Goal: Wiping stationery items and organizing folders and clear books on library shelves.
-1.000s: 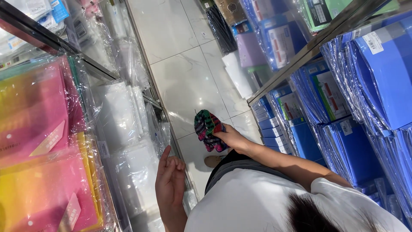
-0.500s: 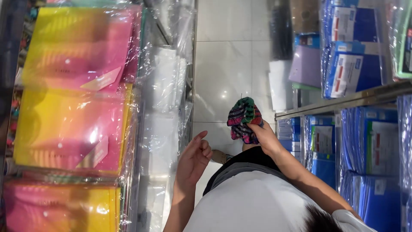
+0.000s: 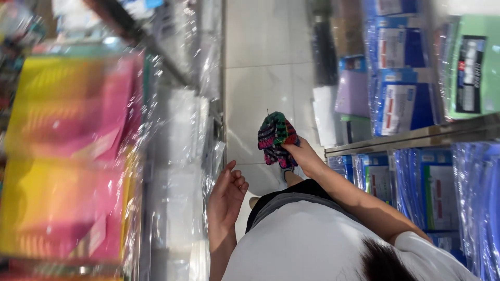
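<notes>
— In the head view, what does your right hand (image 3: 304, 156) have?

— Your grip there is closed round a bunched, many-coloured knitted cloth (image 3: 276, 138), pink, green and dark stripes. You hold it out in front of you above the pale tiled floor (image 3: 260, 83), between the two runs of shelving. It touches no shelf; it hangs in the air in your fist.

— And your left hand (image 3: 226, 195)?

— It carries nothing. The fingers are loosely spread and slightly curled, close beside the plastic-wrapped stock (image 3: 182, 156) on the left shelf, though I cannot tell whether they touch the wrapping.

— How far along does the work look?

— As a judgement only: the cloth is picked up and in hand, so that part is done. It is not pressed against anything yet. The wrapped pink and yellow folders (image 3: 67, 156) on the left and the blue packs (image 3: 401, 104) above the metal shelf edge (image 3: 416, 138) on the right show no contact with it. Whatever the cloth is meant for appears not yet begun.
</notes>
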